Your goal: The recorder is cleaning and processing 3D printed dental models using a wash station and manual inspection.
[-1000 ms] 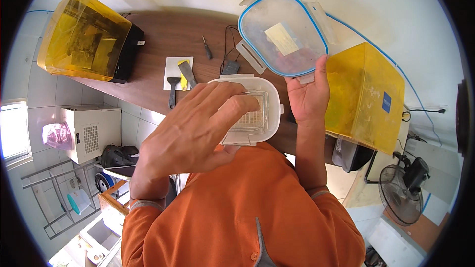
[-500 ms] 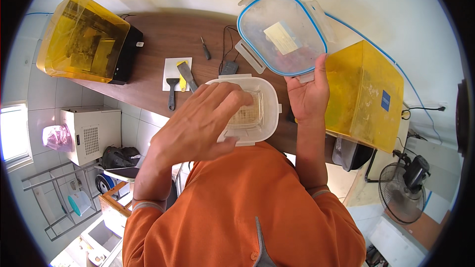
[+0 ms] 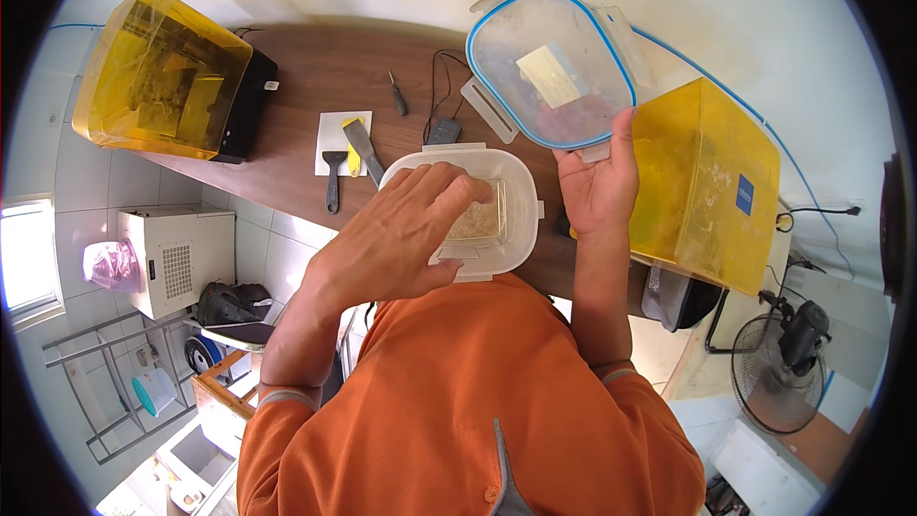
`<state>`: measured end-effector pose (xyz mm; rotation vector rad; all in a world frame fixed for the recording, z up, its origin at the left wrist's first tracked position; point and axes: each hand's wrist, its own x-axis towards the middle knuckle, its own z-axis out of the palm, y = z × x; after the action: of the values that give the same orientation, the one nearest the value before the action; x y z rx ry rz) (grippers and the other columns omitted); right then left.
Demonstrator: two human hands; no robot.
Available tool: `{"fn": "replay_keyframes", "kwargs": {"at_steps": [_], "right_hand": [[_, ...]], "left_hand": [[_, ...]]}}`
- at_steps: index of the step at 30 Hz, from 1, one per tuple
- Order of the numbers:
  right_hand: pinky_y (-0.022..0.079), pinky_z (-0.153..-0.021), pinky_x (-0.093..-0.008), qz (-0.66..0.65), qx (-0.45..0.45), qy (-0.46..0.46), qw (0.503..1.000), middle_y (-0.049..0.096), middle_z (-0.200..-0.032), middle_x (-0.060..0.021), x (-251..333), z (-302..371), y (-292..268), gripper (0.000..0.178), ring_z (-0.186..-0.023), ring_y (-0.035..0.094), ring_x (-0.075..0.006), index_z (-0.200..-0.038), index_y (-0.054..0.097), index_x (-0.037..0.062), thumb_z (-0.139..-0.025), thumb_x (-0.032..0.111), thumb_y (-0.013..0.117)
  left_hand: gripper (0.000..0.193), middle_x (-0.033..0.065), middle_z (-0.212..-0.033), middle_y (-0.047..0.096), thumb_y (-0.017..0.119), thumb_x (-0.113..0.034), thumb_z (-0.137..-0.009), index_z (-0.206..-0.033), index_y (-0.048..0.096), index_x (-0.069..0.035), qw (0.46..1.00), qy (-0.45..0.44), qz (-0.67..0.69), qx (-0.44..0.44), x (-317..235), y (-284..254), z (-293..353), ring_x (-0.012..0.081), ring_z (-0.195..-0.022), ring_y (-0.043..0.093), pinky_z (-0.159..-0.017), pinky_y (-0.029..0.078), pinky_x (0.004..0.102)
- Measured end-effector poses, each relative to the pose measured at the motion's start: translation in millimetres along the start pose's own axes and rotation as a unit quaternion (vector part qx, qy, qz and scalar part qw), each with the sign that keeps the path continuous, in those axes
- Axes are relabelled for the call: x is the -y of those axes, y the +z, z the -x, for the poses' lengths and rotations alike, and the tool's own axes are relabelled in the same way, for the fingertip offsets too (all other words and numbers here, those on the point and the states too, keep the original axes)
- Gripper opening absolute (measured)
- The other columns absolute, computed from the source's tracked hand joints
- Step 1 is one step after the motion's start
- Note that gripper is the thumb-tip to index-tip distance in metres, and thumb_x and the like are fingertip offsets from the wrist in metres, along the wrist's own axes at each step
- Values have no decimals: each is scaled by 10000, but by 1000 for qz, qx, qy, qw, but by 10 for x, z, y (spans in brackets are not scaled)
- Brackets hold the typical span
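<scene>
A translucent plastic food container stands uncovered at the table's near edge, in front of my body. Inside it is a smaller clear tray-like insert with a yellowish-brown bottom, partly covered by my left hand. Palm down, my left hand hovers over the container's left side, its thumb spread away from the fingers. The fingertips hang over the insert; whether they touch it I cannot tell. To the right, my right hand grips the container's clear lid by its near corner, tilted up. The lid has a blue seal, side clips and a pale label.
Left of the container lie a black-handled scraper, a metal spatula and a yellow tool on white paper. Behind are a screwdriver and a black power adapter. Yellow-covered machines flank the table; a fan stands right.
My right hand and the lid have shifted slightly right and down. My left hand has moved a little to the right over the container.
</scene>
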<state>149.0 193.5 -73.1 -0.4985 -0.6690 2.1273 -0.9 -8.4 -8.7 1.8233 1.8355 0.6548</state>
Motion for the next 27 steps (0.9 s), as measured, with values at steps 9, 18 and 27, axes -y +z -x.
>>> {"fn": "replay_keyframes", "kwargs": {"at_steps": [9, 18, 27], "right_hand": [[349, -1236, -540, 9, 20, 7, 1000, 443, -1598, -144, -7, 6, 49, 610, -1476, 429, -325, -1565, 364, 32, -1121, 442, 457], [347, -1237, -555, -3, -10, 9, 1000, 442, -1599, -142, -10, 21, 63, 591, -1480, 424, -329, -1563, 367, 38, -1125, 427, 450], [369, -1227, -543, 8, -7, 2, 1000, 463, -1580, -157, -14, 20, 43, 620, -1461, 451, -330, -1550, 384, 22, -1116, 456, 463]], "left_hand": [[611, 159, -1339, 576, 787, -103, -723, -1273, 520, -98, 999, 19, -19, -19, -75, -141, -11, 384, -1277, 547, -1049, 461, 478], [660, 173, -1339, 593, 810, -92, -700, -1293, 520, -92, 996, 56, -28, -57, -272, -331, 47, 406, -1230, 587, -1011, 491, 498], [640, 128, -1320, 581, 801, -89, -746, -1312, 504, -100, 1000, -7, 13, 5, 29, -30, -36, 399, -1286, 534, -1080, 452, 484]]}}
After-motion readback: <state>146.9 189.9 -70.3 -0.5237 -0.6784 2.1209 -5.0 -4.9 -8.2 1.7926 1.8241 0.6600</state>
